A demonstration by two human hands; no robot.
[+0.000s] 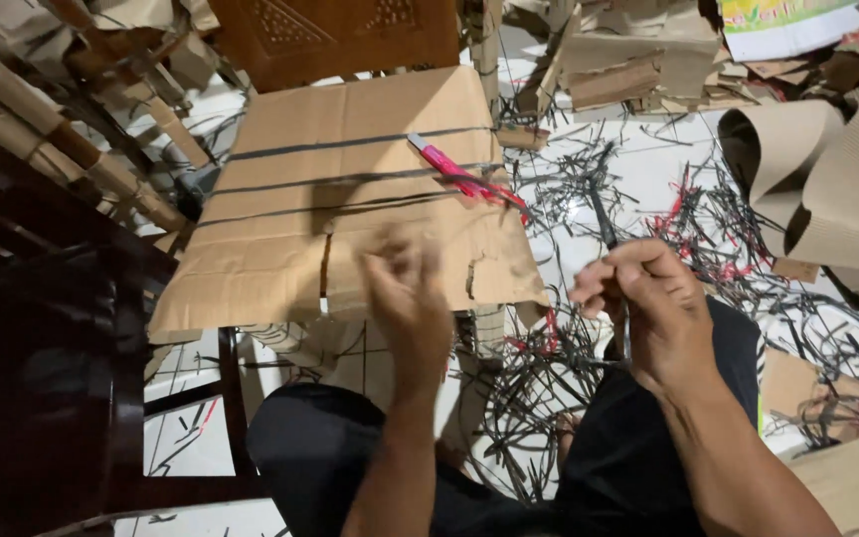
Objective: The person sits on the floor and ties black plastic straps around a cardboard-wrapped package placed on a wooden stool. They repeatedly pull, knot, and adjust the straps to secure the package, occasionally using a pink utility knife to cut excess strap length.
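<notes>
While your right hand (638,308) pinches a thin dark strip (608,234) pointing toward twelve o'clock, your blurred left hand (405,298) hovers half-curled, apparently empty (hard to tell), over the cardboard sheet (350,189); the strip looks light and floppy, so grip it near the end.

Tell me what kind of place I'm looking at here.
Probably an informal floor workshop for cutting cardboard: a flat cardboard sheet with a pink cutter on it, dark strip offcuts littering the white floor, and rolled cardboard nearby.
</notes>
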